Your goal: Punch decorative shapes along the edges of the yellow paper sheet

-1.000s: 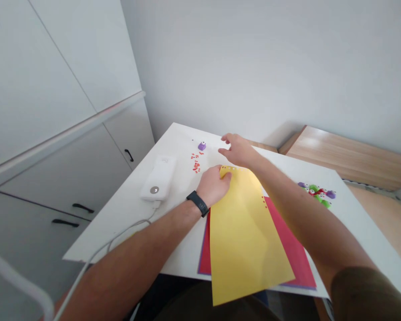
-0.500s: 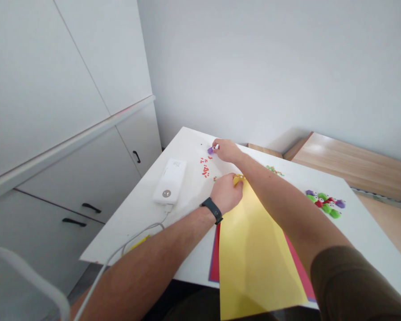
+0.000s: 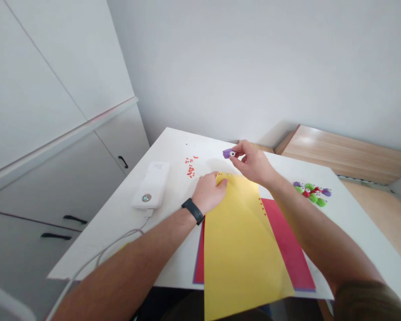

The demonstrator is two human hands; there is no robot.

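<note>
Right hand (image 3: 254, 166) pinches a purple punch (image 3: 227, 154) just beyond the far edge of the yellow sheet (image 3: 240, 249); left hand (image 3: 209, 192) pinches that edge's left corner; the sheet lies lengthwise on the bench (image 3: 173, 149) toward the person.

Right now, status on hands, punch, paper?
Left hand pinching yellow sheet at its top corner. Right hand gripping purple punch, close to sheet's top edge. Red scraps lie left, not in the way.

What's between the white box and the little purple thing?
Scattered red paper bits on the table, between the white box and the purple punch in the right hand; head view.
</note>
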